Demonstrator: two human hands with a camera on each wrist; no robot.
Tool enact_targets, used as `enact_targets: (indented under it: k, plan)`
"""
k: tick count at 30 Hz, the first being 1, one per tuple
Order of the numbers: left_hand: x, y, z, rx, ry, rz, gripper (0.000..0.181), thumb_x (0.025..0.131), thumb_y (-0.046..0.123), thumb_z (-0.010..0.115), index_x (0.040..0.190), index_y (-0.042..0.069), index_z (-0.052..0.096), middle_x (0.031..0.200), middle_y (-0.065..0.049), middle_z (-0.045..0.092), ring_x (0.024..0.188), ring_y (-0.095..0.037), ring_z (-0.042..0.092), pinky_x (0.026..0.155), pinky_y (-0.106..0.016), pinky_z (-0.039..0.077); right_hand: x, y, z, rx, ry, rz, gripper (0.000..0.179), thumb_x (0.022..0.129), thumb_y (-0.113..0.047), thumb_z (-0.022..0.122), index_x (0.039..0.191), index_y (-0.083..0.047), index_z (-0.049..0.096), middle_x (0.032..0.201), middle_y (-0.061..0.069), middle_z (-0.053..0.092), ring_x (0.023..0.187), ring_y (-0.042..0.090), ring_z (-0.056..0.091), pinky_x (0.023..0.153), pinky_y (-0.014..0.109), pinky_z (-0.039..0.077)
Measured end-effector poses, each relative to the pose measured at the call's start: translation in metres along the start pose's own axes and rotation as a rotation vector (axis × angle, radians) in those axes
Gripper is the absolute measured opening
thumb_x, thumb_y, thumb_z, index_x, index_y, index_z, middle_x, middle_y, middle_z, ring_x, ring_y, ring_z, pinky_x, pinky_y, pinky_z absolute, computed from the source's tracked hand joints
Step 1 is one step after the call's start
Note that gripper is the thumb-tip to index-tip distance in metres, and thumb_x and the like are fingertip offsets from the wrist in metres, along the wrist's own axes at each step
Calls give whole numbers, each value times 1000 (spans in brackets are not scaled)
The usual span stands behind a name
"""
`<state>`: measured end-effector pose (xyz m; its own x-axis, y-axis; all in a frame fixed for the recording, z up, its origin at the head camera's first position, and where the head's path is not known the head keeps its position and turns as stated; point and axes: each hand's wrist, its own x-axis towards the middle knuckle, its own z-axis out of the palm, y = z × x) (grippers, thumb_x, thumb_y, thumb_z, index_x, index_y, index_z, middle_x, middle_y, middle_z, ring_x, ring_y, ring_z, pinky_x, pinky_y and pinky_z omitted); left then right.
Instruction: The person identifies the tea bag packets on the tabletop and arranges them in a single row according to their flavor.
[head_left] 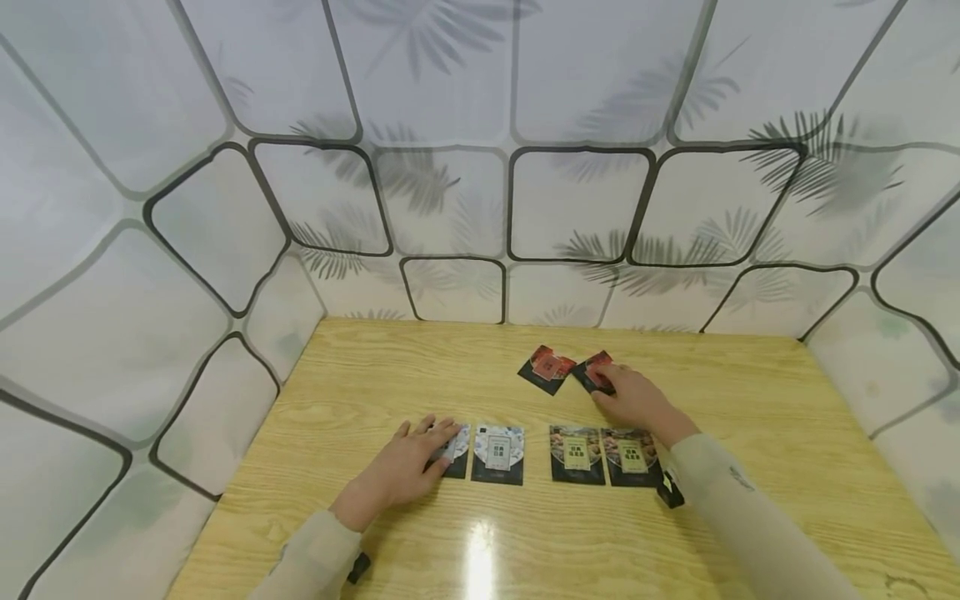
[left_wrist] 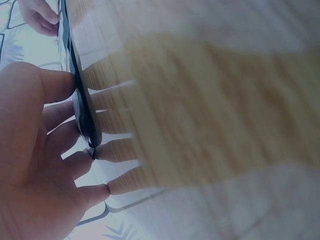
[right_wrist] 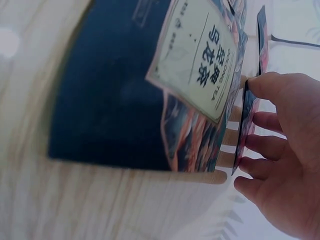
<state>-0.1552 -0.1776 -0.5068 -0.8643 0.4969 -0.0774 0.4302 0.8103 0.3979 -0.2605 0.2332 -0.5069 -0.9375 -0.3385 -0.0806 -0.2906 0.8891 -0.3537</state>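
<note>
My left hand [head_left: 405,462] rests on a white-and-blue tea packet [head_left: 461,454], partly hidden under the fingers. In the left wrist view the fingers of that left hand [left_wrist: 45,145] are spread along the dark packet edge [left_wrist: 84,107], its little fingertip on the tabletop. Just right of it lies a matching white-and-blue packet [head_left: 498,455]. At the back, my right hand [head_left: 637,400] holds a red-and-black tea packet [head_left: 592,371] between thumb and fingers. Edge-on in the right wrist view, this packet [right_wrist: 243,125] is close over the table. Another red packet [head_left: 547,368] lies tilted beside it.
Two oolong tea packets [head_left: 577,455] lie side by side under the right forearm's reach; one oolong packet [right_wrist: 120,90] fills much of the right wrist view. The glossy wooden table [head_left: 390,367] ends at a patterned curtain [head_left: 450,200] behind and at both sides.
</note>
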Motion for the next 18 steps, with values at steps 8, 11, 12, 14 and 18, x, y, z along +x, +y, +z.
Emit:
enact_targets:
  k: [8, 11, 12, 14, 18]
  plan:
    - [-1, 1, -2, -9, -7, -5, 55, 110, 26, 56, 162, 15, 44, 167, -11, 44, 157, -44, 34, 124, -72, 25, -5, 7, 0, 7, 10, -2, 59, 107, -31, 61, 153, 4, 49, 140, 33, 60, 124, 52, 61, 101, 67, 51]
    - [-1, 1, -2, -4, -6, -3, 55, 109, 25, 57, 162, 14, 45, 167, -11, 44, 156, -44, 35, 124, -73, 25, -9, 10, -2, 14, 14, -12, 58, 106, -30, 62, 152, 4, 49, 141, 34, 59, 124, 54, 60, 101, 68, 51]
    - [-1, 0, -1, -3, -6, -2, 55, 109, 25, 57, 162, 14, 45, 167, -11, 44, 156, -44, 35, 124, -73, 25, -10, 12, -2, 17, 14, -13, 58, 106, -30, 62, 152, 4, 49, 142, 34, 59, 125, 54, 60, 101, 68, 50]
    - [-1, -1, 0, 1, -3, 2, 55, 110, 25, 57, 162, 14, 45, 167, -11, 44, 156, -44, 35, 123, -73, 26, -12, 15, -3, 17, 16, -18, 58, 106, -30, 62, 153, 3, 49, 143, 34, 57, 126, 54, 59, 102, 68, 50]
    - [1, -2, 1, 2, 0, 9, 54, 110, 25, 56, 162, 15, 45, 167, -11, 43, 156, -44, 35, 123, -73, 26, -18, 21, -4, 19, 22, -31, 58, 107, -30, 61, 153, 2, 49, 143, 34, 58, 124, 53, 61, 100, 68, 51]
